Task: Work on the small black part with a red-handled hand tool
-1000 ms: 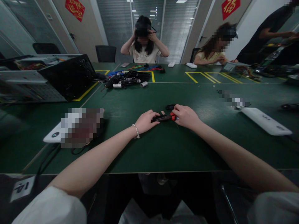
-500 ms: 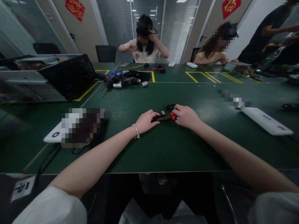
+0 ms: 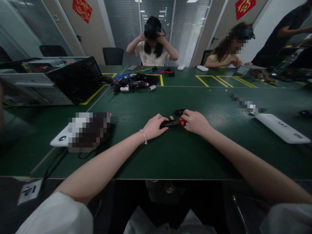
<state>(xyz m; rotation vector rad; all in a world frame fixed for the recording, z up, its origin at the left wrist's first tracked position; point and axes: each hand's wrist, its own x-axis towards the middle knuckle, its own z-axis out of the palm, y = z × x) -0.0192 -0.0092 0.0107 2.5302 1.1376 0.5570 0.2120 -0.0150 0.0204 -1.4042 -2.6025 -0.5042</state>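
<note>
A small tool with a black and red handle [image 3: 173, 123] lies between both my hands on the green table [image 3: 170, 149]. My left hand [image 3: 154, 126], with a bracelet at the wrist, is closed around its black end. My right hand [image 3: 195, 121] is closed around its red end. A small black part [image 3: 178, 111] lies just beyond the tool, close to my right hand's fingers.
A white device with a black cable [image 3: 60, 139] lies left of my hands; a long white device [image 3: 282, 128] lies at the right. An open computer case [image 3: 48, 81] stands far left. Loose tools and cables [image 3: 133, 84] sit mid-table. Three other people are at the far side.
My hands and the tool have stayed in place. The view shifted slightly. The person opposite lowered one arm, then raised both hands to the headset again.
</note>
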